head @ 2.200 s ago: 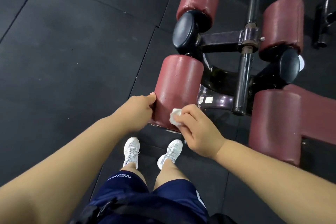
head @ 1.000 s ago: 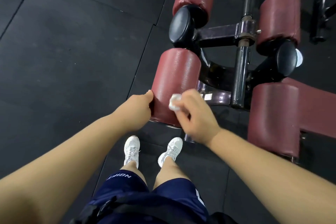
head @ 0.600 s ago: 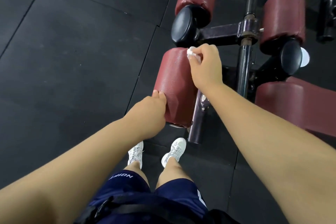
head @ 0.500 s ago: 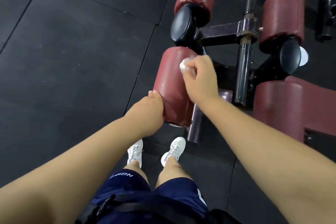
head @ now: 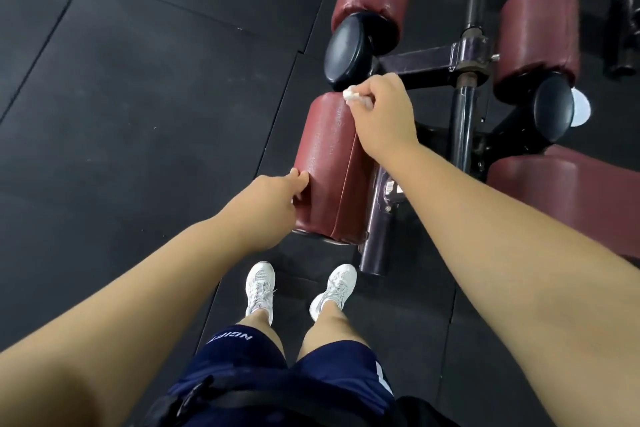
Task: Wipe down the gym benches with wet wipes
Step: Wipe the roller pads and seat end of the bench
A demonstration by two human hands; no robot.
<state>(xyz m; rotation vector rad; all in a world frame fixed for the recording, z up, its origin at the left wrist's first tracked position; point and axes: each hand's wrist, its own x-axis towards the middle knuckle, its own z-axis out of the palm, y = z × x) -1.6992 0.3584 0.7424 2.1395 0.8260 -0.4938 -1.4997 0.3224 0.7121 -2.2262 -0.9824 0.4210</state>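
At the far end of the nearest maroon vinyl roller pad (head: 329, 163), the right hand (head: 384, 114) pinches a small crumpled white wet wipe (head: 353, 95) in curled fingers against the pad's top. The left hand (head: 273, 201) grips the pad's near end, steadying it. Wiping is mid-pad; the next move probably calls for drawing the wipe along the unwiped surface.
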